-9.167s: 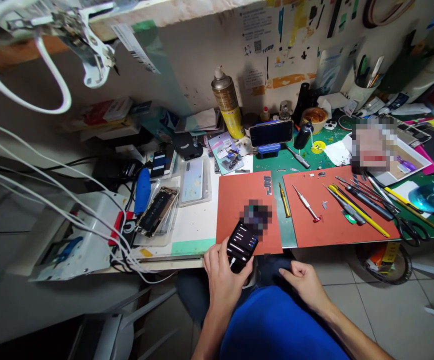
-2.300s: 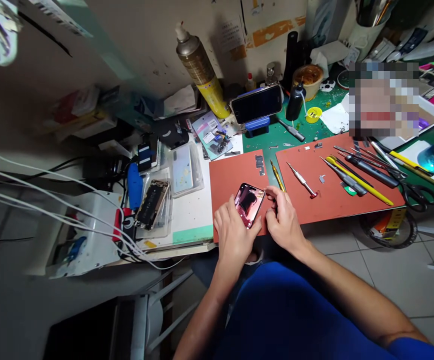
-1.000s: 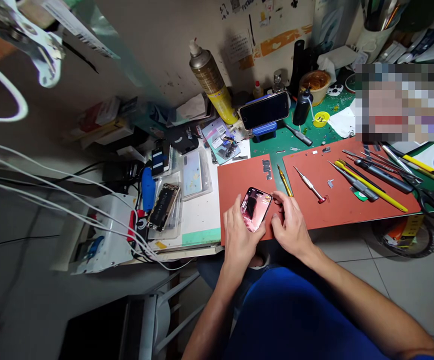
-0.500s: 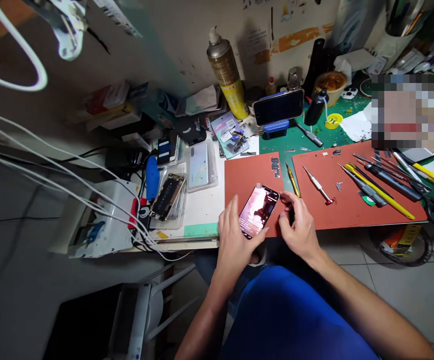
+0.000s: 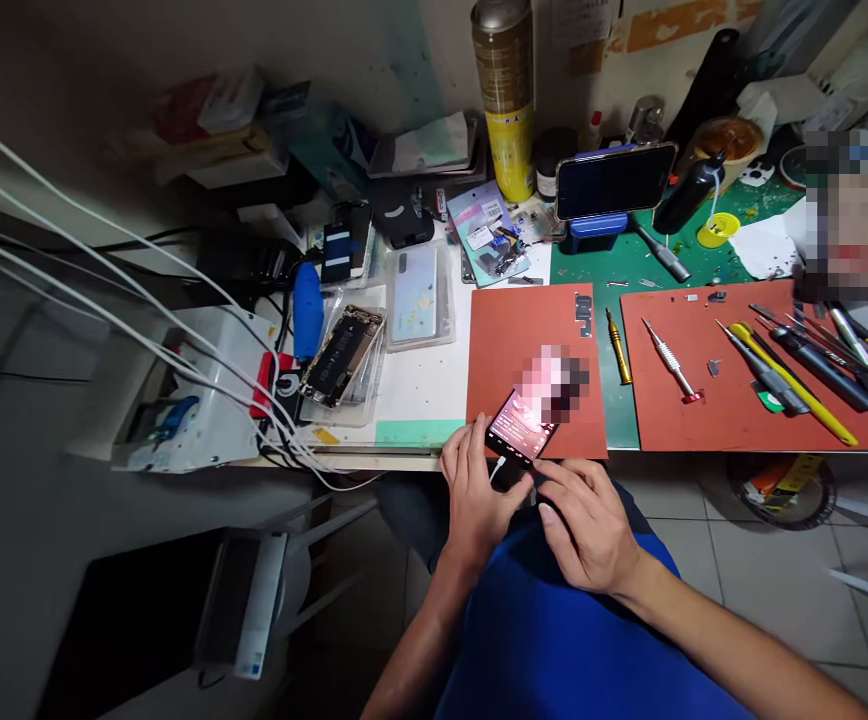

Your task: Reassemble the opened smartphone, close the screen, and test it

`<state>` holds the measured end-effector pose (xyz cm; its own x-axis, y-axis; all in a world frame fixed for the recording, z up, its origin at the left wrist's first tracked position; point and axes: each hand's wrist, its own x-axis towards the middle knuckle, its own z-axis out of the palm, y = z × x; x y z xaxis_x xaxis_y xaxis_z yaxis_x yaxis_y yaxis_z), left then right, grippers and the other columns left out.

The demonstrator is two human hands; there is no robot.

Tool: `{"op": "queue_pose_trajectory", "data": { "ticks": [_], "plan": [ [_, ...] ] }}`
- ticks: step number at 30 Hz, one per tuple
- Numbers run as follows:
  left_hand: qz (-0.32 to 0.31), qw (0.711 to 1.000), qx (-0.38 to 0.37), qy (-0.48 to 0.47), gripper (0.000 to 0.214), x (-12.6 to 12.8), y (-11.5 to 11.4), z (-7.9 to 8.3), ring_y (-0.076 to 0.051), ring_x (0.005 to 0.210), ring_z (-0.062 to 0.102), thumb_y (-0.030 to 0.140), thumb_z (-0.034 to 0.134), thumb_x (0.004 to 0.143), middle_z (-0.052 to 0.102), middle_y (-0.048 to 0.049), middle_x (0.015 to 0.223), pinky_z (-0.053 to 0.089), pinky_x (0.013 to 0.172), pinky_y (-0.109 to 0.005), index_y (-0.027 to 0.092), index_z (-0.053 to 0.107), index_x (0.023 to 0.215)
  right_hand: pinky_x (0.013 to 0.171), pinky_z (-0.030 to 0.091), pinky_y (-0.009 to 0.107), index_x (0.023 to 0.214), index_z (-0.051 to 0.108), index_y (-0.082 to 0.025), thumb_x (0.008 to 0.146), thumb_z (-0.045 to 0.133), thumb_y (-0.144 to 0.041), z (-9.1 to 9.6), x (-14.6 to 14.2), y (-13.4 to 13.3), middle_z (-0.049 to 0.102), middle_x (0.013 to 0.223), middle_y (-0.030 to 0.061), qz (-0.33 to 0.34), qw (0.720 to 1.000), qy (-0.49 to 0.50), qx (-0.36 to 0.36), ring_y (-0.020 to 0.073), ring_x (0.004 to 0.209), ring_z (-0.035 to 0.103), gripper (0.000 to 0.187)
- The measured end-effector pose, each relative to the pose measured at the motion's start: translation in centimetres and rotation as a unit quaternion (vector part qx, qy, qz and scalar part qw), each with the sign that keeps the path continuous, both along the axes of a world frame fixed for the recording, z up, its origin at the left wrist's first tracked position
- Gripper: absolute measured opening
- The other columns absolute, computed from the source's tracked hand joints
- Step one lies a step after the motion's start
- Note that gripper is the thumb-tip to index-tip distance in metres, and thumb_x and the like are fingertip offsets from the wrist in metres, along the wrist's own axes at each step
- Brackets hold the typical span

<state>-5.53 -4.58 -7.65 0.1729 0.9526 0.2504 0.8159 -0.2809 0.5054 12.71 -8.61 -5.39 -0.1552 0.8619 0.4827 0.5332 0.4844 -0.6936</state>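
Note:
A smartphone (image 5: 518,432) with a lit pinkish screen lies tilted over the front edge of the left red mat (image 5: 524,340). My left hand (image 5: 475,492) grips its lower end from the left, fingers curled round it. A white cable plug (image 5: 497,466) sits at the phone's bottom end. My right hand (image 5: 580,515) comes in from the right, its fingers bent and touching the phone's lower edge near the plug.
A second red mat (image 5: 734,410) to the right carries screwdrivers, tweezers and small parts. A phone on a blue stand (image 5: 614,180), a spray can (image 5: 505,100) and a black bottle (image 5: 685,195) stand at the back. Opened phones in clear trays (image 5: 344,350) and white cables (image 5: 104,300) lie left.
The phone has been pulled back from the middle of the mat to its front edge, a white cable now shows at its bottom end, and both hands have drawn towards my body.

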Motion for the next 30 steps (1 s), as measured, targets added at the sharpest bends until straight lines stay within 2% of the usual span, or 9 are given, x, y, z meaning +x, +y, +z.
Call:
{"op": "queue_pose_trajectory", "data": {
  "ticks": [5,9,11,13,16,18,24,30],
  "plan": [
    [0.001,1.000,-0.014,-0.027,0.094,-0.2,-0.1,-0.3,-0.034,0.137,0.051,0.040,0.079,0.091,0.059,-0.0166,0.149,0.041,0.117,-0.054,0.024,0.026,0.167,0.098,0.053,0.058,0.141,0.059,-0.021,0.097,0.061,-0.020,0.0,-0.5,1.2,0.067,0.146,0.0145,-0.016,0.996,-0.058,-0.062,0.0371,0.120,0.060,0.045],
    [0.004,0.999,-0.019,-0.039,0.091,-0.1,-0.2,-0.3,-0.033,0.138,0.051,0.033,0.077,0.091,0.060,-0.0158,0.148,0.040,0.118,-0.054,0.025,0.027,0.167,0.101,0.048,0.058,0.150,0.050,-0.023,0.100,0.058,-0.024,0.3,-0.4,2.5,0.065,0.150,0.0130,-0.017,0.991,-0.102,-0.079,0.0376,0.125,0.055,0.051],
    [0.008,0.999,-0.011,-0.040,0.092,0.0,-0.1,-0.2,-0.033,0.137,0.051,0.035,0.079,0.091,0.061,-0.0160,0.147,0.041,0.117,-0.054,0.025,0.027,0.167,0.100,0.045,0.059,0.146,0.052,-0.023,0.102,0.056,-0.026,0.4,-0.1,3.1,0.066,0.147,0.0137,-0.055,0.988,-0.113,-0.084,0.0380,0.124,0.054,0.044],
    [0.012,0.999,-0.005,-0.035,0.094,0.1,-0.1,0.0,-0.033,0.137,0.052,0.039,0.081,0.090,0.060,-0.0167,0.147,0.043,0.116,-0.053,0.024,0.028,0.167,0.099,0.043,0.060,0.138,0.055,-0.023,0.103,0.055,-0.026,0.6,0.4,3.4,0.066,0.146,0.0146,-0.121,0.983,-0.109,-0.082,0.0389,0.123,0.053,0.036],
    [0.013,1.000,0.003,-0.024,0.096,0.3,0.0,0.1,-0.034,0.137,0.051,0.042,0.082,0.090,0.060,-0.0183,0.147,0.044,0.116,-0.053,0.022,0.028,0.166,0.099,0.044,0.060,0.133,0.057,-0.024,0.101,0.057,-0.024,0.7,1.2,3.2,0.067,0.144,0.0145,-0.181,0.978,-0.086,-0.053,0.0389,0.121,0.054,0.032],
    [0.011,1.000,0.009,-0.017,0.096,0.3,0.0,0.1,-0.035,0.137,0.051,0.045,0.081,0.090,0.060,-0.0189,0.147,0.043,0.116,-0.055,0.022,0.028,0.166,0.097,0.047,0.058,0.131,0.058,-0.024,0.099,0.060,-0.019,0.6,1.6,2.6,0.070,0.138,0.0144,-0.180,0.981,-0.069,-0.028,0.0370,0.116,0.058,0.032],
    [0.019,1.000,0.020,-0.012,0.095,0.5,0.1,0.1,-0.036,0.136,0.053,0.048,0.080,0.090,0.062,-0.0190,0.144,0.045,0.115,-0.055,0.022,0.030,0.166,0.085,0.056,0.053,0.115,0.065,-0.022,0.095,0.062,-0.005,0.0,1.4,0.5,0.077,0.116,0.0135,-0.117,0.992,-0.036,-0.003,0.0309,0.097,0.067,0.027],
    [0.029,0.999,0.022,0.003,0.095,0.9,0.2,0.3,-0.037,0.136,0.054,0.048,0.081,0.090,0.063,-0.0193,0.141,0.044,0.114,-0.056,0.020,0.030,0.165,0.079,0.060,0.048,0.117,0.066,-0.020,0.094,0.063,-0.003,0.1,0.9,0.1,0.078,0.108,0.0137,-0.100,0.995,-0.012,0.004,0.0287,0.092,0.071,0.028]
  ]
}}
